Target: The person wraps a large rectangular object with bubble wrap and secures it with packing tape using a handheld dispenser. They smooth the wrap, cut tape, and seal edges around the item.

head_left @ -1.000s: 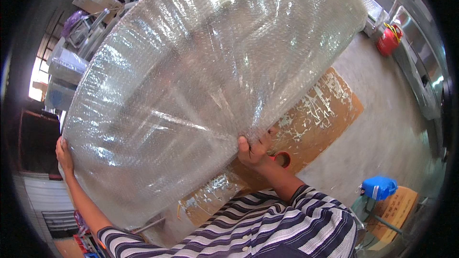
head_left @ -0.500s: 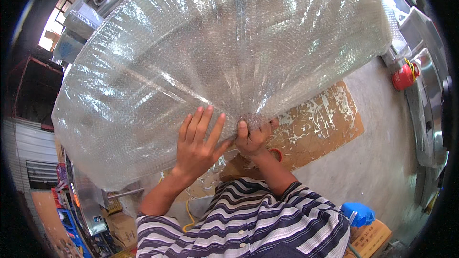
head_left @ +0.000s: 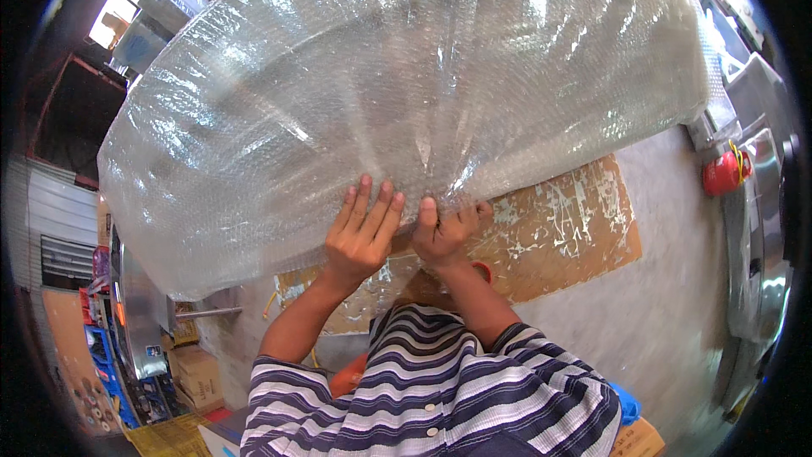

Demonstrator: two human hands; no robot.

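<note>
A large object in clear bubble wrap [head_left: 389,85] spreads before me, its curved bulk filling the upper part of the view. Creases in the wrap fan out from its near edge, where both hands are. My left hand [head_left: 359,233] lies flat on the wrap at that edge, fingers stretched out and pointing away from me. Close beside it on the right, my right hand [head_left: 444,233] grips the gathered edge of the wrap, thumb on top and fingers curled. What the wrap covers shows only as a blurred, pale shape.
A worn brown board [head_left: 567,233] with white streaks lies on the floor beneath the near edge. A red ring [head_left: 481,272] shows by my right forearm. To the right stand a red gas cylinder [head_left: 721,173] and shiny metal equipment [head_left: 765,245]. A cardboard box [head_left: 196,377] sits lower left.
My left hand's fingers have drawn closer to my right hand, and its thumb no longer stretches out sideways. The right hand keeps its grip. The whole view has turned slightly.
</note>
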